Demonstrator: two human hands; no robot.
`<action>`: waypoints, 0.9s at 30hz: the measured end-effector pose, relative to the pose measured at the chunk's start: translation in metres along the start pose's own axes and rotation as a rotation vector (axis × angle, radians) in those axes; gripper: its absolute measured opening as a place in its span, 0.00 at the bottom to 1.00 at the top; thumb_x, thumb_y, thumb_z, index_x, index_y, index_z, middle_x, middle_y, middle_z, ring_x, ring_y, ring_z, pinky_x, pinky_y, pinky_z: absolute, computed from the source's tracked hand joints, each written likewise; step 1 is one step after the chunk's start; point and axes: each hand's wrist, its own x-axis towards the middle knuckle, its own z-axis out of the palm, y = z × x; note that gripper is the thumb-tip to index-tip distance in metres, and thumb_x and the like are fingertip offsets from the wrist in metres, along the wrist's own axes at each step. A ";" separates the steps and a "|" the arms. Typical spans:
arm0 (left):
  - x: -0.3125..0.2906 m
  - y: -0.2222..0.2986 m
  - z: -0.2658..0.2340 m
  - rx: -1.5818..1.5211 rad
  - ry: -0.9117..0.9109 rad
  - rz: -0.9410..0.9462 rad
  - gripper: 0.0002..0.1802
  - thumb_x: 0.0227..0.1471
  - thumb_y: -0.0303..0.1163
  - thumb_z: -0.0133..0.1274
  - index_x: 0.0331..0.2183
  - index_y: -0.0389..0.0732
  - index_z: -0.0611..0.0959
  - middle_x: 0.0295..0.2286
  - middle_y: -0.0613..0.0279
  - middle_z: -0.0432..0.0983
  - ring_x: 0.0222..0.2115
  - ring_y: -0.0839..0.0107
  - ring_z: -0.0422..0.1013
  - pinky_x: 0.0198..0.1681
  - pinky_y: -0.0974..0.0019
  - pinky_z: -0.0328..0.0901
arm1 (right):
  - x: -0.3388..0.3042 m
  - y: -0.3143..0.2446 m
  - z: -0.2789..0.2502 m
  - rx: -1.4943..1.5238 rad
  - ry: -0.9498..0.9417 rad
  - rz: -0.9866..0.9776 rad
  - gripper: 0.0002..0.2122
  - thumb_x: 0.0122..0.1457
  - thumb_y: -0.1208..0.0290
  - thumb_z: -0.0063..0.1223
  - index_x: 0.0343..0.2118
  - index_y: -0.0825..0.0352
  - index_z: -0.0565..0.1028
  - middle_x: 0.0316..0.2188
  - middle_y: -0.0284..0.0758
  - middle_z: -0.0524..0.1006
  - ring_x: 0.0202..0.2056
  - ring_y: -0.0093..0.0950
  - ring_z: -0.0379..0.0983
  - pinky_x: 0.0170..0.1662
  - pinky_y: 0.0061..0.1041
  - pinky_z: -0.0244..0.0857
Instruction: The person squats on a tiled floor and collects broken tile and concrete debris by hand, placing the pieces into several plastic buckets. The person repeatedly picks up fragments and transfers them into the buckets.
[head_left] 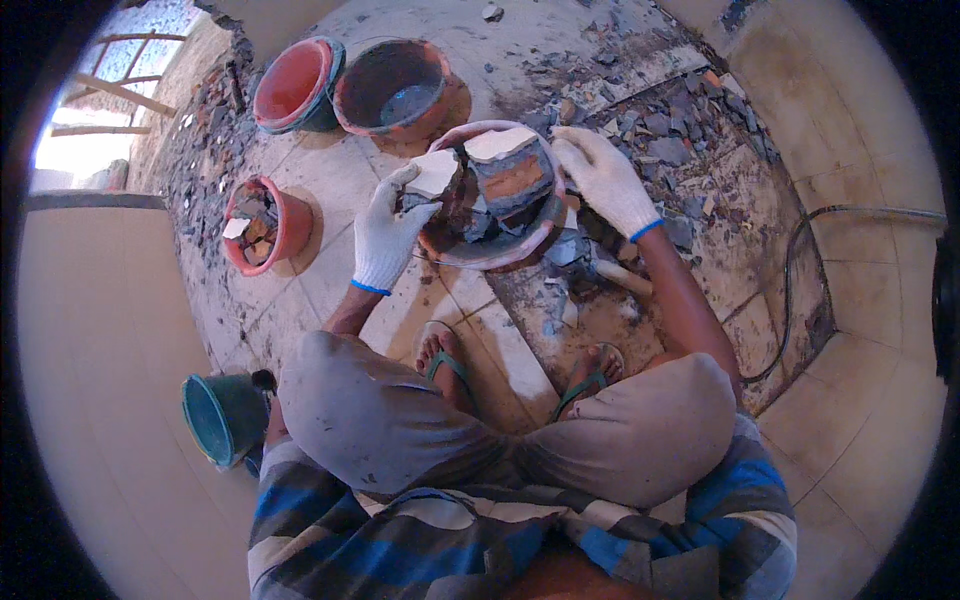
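Observation:
In front of me stands a reddish bucket with broken tile and mortar in it. My left hand, in a white knit glove with a blue cuff, grips a chunk of broken tile with a white face, at the bucket's left side. A larger mortar chunk, white on top with an orange-brown patch, rests in the bucket. My right hand, gloved alike, is beside the bucket's right rim with its fingers stretched out. Whether its fingertips touch the large chunk I cannot tell.
A red bucket of rubble stands at the left. Stacked buckets and a dark-lined bucket stand farther off. A green bucket is at lower left. Rubble covers the floor to the right, near a hose by the wall.

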 end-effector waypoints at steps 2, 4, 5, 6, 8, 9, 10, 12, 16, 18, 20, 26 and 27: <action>-0.002 -0.006 0.014 0.061 0.068 0.000 0.33 0.58 0.32 0.69 0.62 0.36 0.79 0.53 0.50 0.85 0.54 0.68 0.80 0.57 0.63 0.73 | -0.017 0.009 -0.011 0.009 0.053 0.010 0.24 0.74 0.54 0.57 0.59 0.72 0.79 0.56 0.49 0.82 0.59 0.42 0.79 0.63 0.37 0.70; -0.003 -0.011 0.022 0.209 0.055 -0.019 0.33 0.58 0.38 0.68 0.61 0.37 0.80 0.52 0.46 0.84 0.51 0.58 0.81 0.56 0.56 0.74 | -0.037 0.019 -0.020 0.015 0.070 0.059 0.23 0.74 0.55 0.57 0.59 0.72 0.79 0.55 0.49 0.83 0.59 0.42 0.79 0.63 0.37 0.70; -0.005 -0.013 0.022 0.389 0.065 0.019 0.33 0.58 0.40 0.67 0.61 0.38 0.80 0.52 0.46 0.83 0.52 0.55 0.81 0.56 0.53 0.73 | -0.048 0.024 -0.020 0.028 0.107 0.096 0.23 0.73 0.54 0.58 0.57 0.71 0.81 0.54 0.48 0.83 0.58 0.41 0.80 0.62 0.36 0.71; -0.007 -0.016 0.020 0.568 0.078 0.088 0.33 0.59 0.42 0.67 0.61 0.39 0.80 0.52 0.45 0.83 0.52 0.52 0.80 0.57 0.50 0.72 | -0.055 0.030 -0.019 0.011 0.105 0.115 0.22 0.73 0.54 0.58 0.57 0.71 0.81 0.54 0.48 0.83 0.58 0.41 0.80 0.62 0.35 0.71; -0.006 -0.020 0.015 0.974 0.189 0.376 0.36 0.60 0.50 0.65 0.63 0.41 0.81 0.59 0.41 0.77 0.58 0.45 0.74 0.66 0.42 0.63 | -0.077 0.046 -0.025 -0.051 0.135 0.193 0.22 0.73 0.55 0.59 0.56 0.71 0.82 0.54 0.47 0.83 0.57 0.40 0.81 0.61 0.35 0.72; -0.005 -0.022 0.014 0.916 0.125 0.343 0.35 0.61 0.50 0.64 0.63 0.41 0.80 0.59 0.40 0.77 0.58 0.44 0.74 0.65 0.43 0.64 | -0.091 0.055 -0.027 -0.004 0.185 0.205 0.20 0.70 0.57 0.61 0.54 0.70 0.83 0.53 0.48 0.83 0.56 0.43 0.81 0.62 0.37 0.72; -0.003 -0.024 0.012 0.878 0.088 0.308 0.35 0.62 0.49 0.63 0.63 0.40 0.80 0.59 0.39 0.76 0.57 0.43 0.74 0.64 0.44 0.65 | -0.098 0.066 -0.036 -0.171 0.213 0.223 0.20 0.69 0.57 0.61 0.53 0.70 0.83 0.53 0.48 0.83 0.56 0.44 0.80 0.62 0.39 0.71; 0.001 -0.025 0.009 0.740 0.058 0.304 0.32 0.64 0.47 0.60 0.62 0.38 0.81 0.57 0.38 0.78 0.56 0.42 0.75 0.62 0.44 0.67 | -0.098 0.091 -0.053 -0.472 0.239 0.138 0.19 0.67 0.58 0.61 0.53 0.69 0.84 0.53 0.49 0.84 0.56 0.47 0.80 0.63 0.43 0.71; 0.012 -0.022 0.003 0.625 -0.018 0.148 0.27 0.67 0.44 0.55 0.59 0.36 0.83 0.53 0.38 0.80 0.53 0.41 0.76 0.59 0.45 0.69 | -0.103 0.137 -0.101 -0.698 0.171 0.321 0.28 0.63 0.54 0.63 0.62 0.65 0.79 0.61 0.49 0.79 0.63 0.50 0.73 0.69 0.45 0.65; 0.018 -0.021 0.004 0.629 -0.009 0.112 0.25 0.68 0.43 0.55 0.55 0.35 0.86 0.52 0.39 0.81 0.52 0.42 0.77 0.58 0.44 0.68 | -0.107 0.154 -0.119 -0.745 -0.016 0.198 0.33 0.62 0.51 0.65 0.66 0.64 0.75 0.66 0.48 0.74 0.67 0.49 0.69 0.72 0.44 0.62; 0.022 -0.021 0.005 0.649 0.004 0.090 0.25 0.67 0.44 0.55 0.54 0.35 0.87 0.52 0.39 0.81 0.53 0.42 0.76 0.59 0.44 0.68 | -0.108 0.165 -0.131 -0.770 -0.161 0.163 0.36 0.61 0.49 0.66 0.70 0.63 0.72 0.69 0.47 0.71 0.70 0.49 0.66 0.74 0.43 0.59; 0.030 -0.017 0.003 0.709 0.084 0.241 0.26 0.67 0.49 0.54 0.53 0.38 0.89 0.50 0.39 0.83 0.53 0.43 0.78 0.60 0.46 0.69 | -0.079 0.179 -0.142 -0.823 -0.390 0.179 0.37 0.59 0.49 0.67 0.70 0.60 0.72 0.68 0.46 0.73 0.67 0.49 0.70 0.73 0.47 0.59; 0.030 -0.015 0.002 0.648 0.049 0.192 0.27 0.67 0.51 0.54 0.52 0.38 0.89 0.50 0.40 0.83 0.52 0.42 0.79 0.59 0.48 0.70 | -0.076 0.179 -0.142 -0.891 -0.428 0.146 0.35 0.56 0.49 0.68 0.67 0.57 0.75 0.63 0.46 0.77 0.63 0.51 0.73 0.72 0.53 0.58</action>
